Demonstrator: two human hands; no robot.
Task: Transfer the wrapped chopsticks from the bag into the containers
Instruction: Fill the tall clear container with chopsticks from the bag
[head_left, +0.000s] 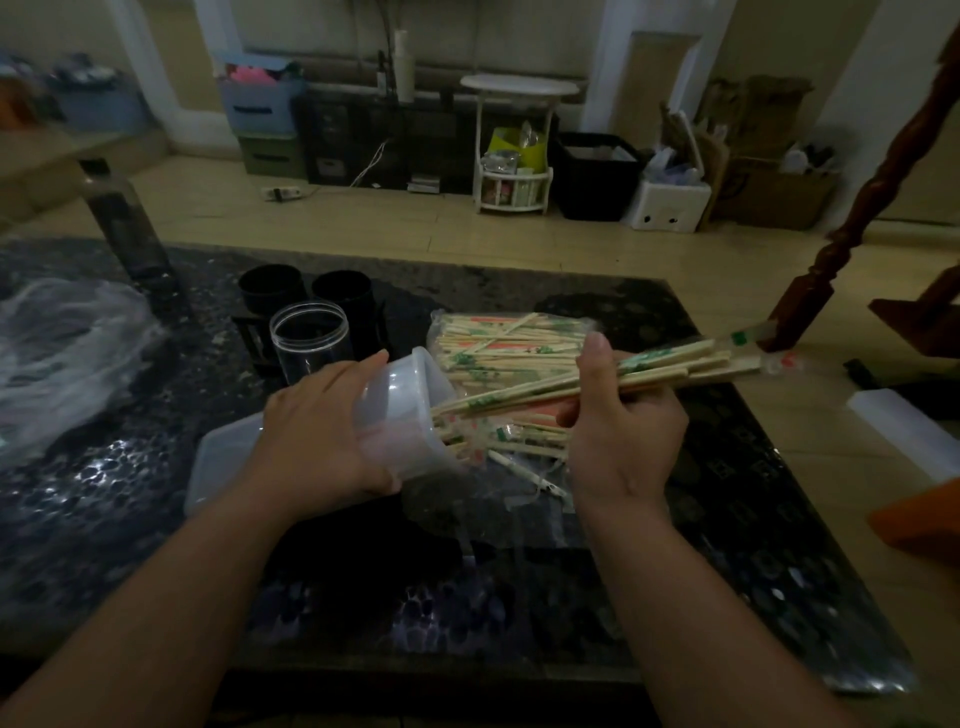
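My left hand (317, 431) grips a translucent white plastic container (405, 410), tipped on its side with its mouth facing right. My right hand (623, 426) is closed around a bundle of wrapped chopsticks (670, 371); their left ends reach into the container's mouth and their right ends stick out past the table edge. Behind and below them lies the clear bag (498, 348), still holding several wrapped chopsticks. A clear round jar (307, 338) stands upright behind my left hand, with two black cups (272, 286) (343, 296) behind it.
A flat translucent lid or tray (218, 467) lies under my left wrist on the dark patterned table (727, 519). Crumpled clear plastic (67, 353) sits at the left. A dark bottle (122, 218) stands at the far left; a wooden chair leg (852, 218) rises at right.
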